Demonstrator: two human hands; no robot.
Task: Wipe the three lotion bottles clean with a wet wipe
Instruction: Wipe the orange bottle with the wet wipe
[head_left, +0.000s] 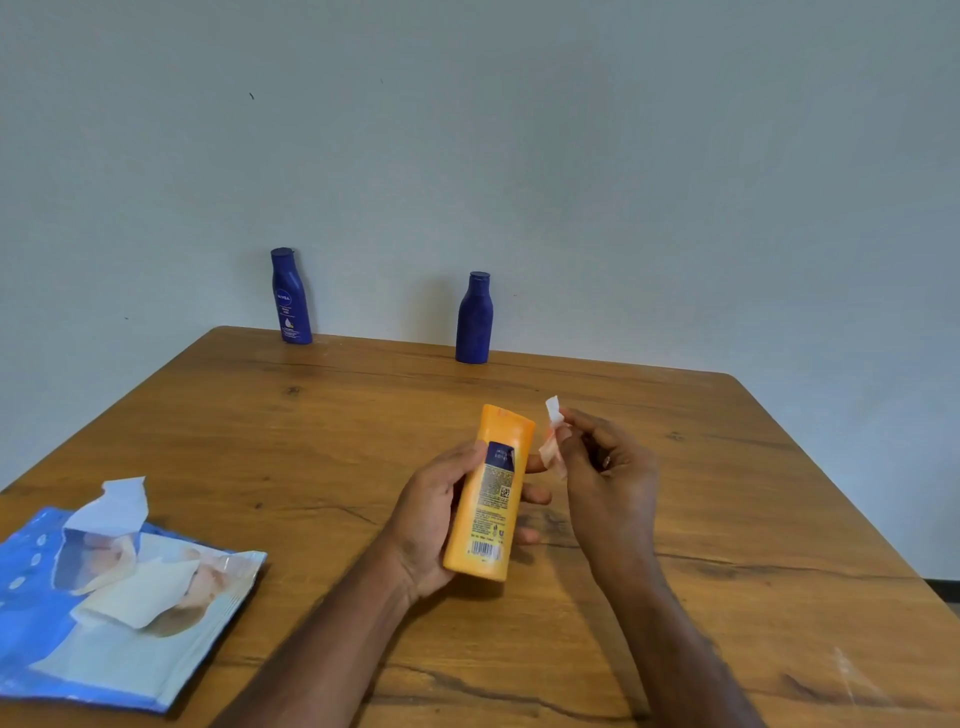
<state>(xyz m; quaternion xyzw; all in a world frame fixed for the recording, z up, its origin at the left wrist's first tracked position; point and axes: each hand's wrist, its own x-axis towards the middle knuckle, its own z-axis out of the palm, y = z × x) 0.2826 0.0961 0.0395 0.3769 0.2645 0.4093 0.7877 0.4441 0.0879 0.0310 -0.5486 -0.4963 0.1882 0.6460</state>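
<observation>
Orange bottle (488, 493) was grasped by left hand (431, 514); right hand (602, 467) pinched wipe (552, 439); two blue bottles (291, 296) at 12 o'clock looked unwiped.

Both hands (431, 514) (608, 467) raised, fingers (535, 493) curled.

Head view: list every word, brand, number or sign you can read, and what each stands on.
"NIVEA": on the labelled dark blue plastic bottle at the wooden table's far left edge; smaller print below is unreadable.
Orange plastic bottle in the left hand: barcode, QR code, text too blurred.
Plain dark blue bottle: no text showing.
Blue wet-wipe pack: nothing legible.
</observation>
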